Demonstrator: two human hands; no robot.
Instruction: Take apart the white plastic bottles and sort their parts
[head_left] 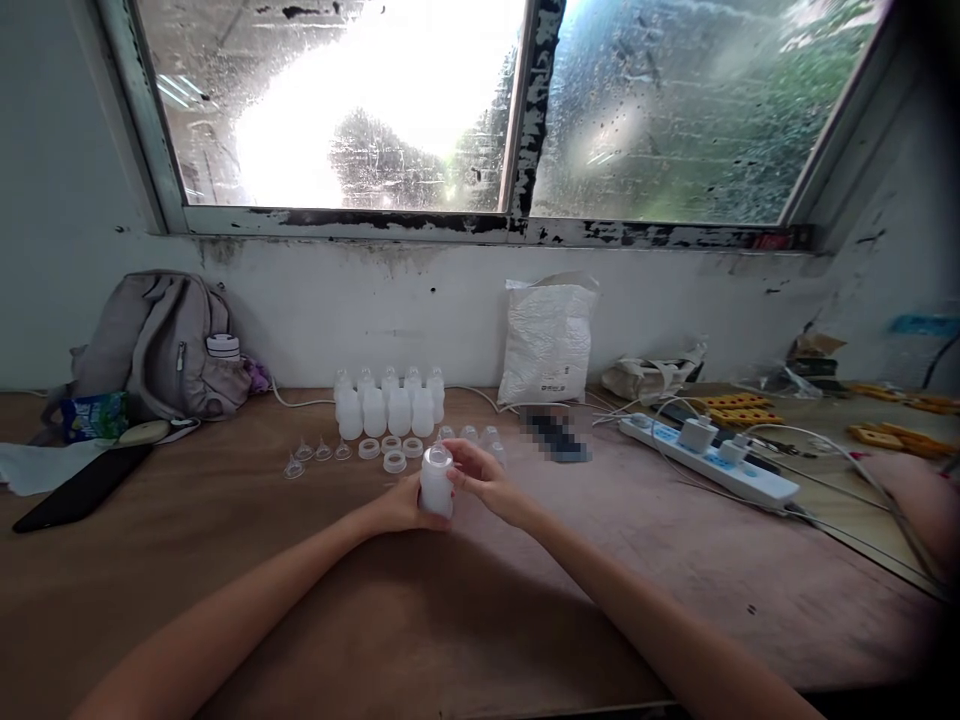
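Observation:
A frosted white bottle [436,488] with a clear nipple and ring on top is held upright above the brown table [360,620]. My left hand [403,505] wraps round its lower left side. The fingers of my right hand [484,480] are curled against the bottle's upper right, near the ring. Behind my hands stand several white bottles [375,412] in rows. Loose white rings [394,461] lie in front of them, with clear nipples [322,451] to their left. Clear caps [489,437] sit just beyond my right hand, partly hidden by it.
A grey backpack [169,345] and a black tablet-like object [82,490] are at the left. A white bag [549,340] leans on the wall. On the right are a power strip [709,462] with cables, yellow parts [739,410] and another person's blurred arm [911,500].

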